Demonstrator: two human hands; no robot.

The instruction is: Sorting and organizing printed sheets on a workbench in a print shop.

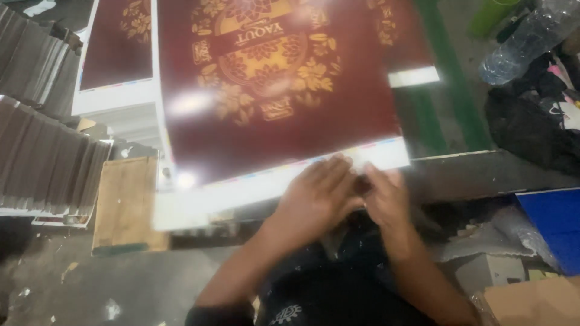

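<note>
Maroon printed sheet [266, 115], both hands [344, 193] pressing its white near edge [266, 184]

Both forearms reach up from the lower edge of the head view and converge toward the middle. The left hand [314, 196] lies palm down, back of the hand toward the camera, its fingers [329, 169] stretched forward and held close together, nearly flat. The right hand [386, 196] sits just beside it, touching or almost touching at the thumb side, its fingers [377, 175] bent slightly and angled inward toward the left hand. Motion blur hides the fingertips. Both wrists are bare and straight.
</note>
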